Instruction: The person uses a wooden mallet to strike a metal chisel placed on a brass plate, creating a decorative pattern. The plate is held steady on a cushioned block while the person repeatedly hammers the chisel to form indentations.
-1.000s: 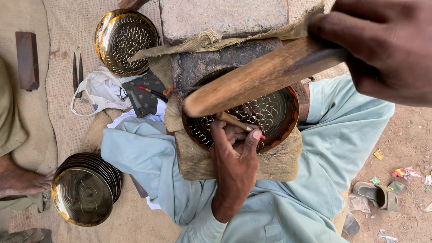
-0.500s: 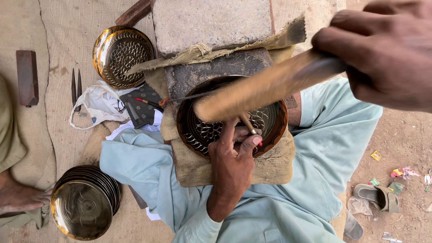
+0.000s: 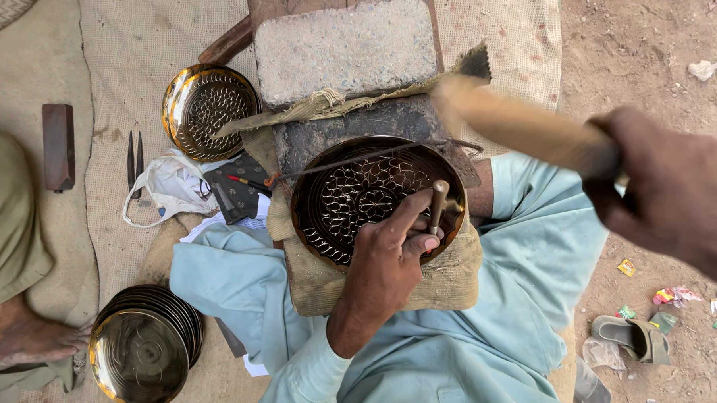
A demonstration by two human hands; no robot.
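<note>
across your lap, on a folded cloth pad (image 3: 449, 282), sits the pierced brass plate (image 3: 366, 197), and your left hand (image 3: 388, 260) covers its lower right rim, so the pattern there is hidden. your right hand (image 3: 676, 194) is cut off by the right edge of the view; only the knuckles and wrist show, blurred. the wooden mallet (image 3: 523, 124) it carries is blurred too, and you cannot make out its head clearly.

the plate's far rim lies just beside a dark block (image 3: 356, 130), with a grey stone slab (image 3: 345, 47) beyond it and a frayed strip of cloth (image 3: 331, 103) between them. a thin rod (image 3: 357, 158) crosses the plate's upper part. to the plate's left lie a small dark pouch (image 3: 235, 190) and a white rag (image 3: 167, 184); a second pierced dish (image 3: 208, 107) rests further off on the woven mat (image 3: 131, 58). a stack of plain brass plates (image 3: 145, 352) stands well apart beside your left knee. open ground lies to the right, where the mallet hangs above the plate's right side, clear of everything.

your left fingers are curled closed round a short punch (image 3: 438, 207), held upright with its tip on the plate. your right fist is wrapped tight on the mallet handle.
</note>
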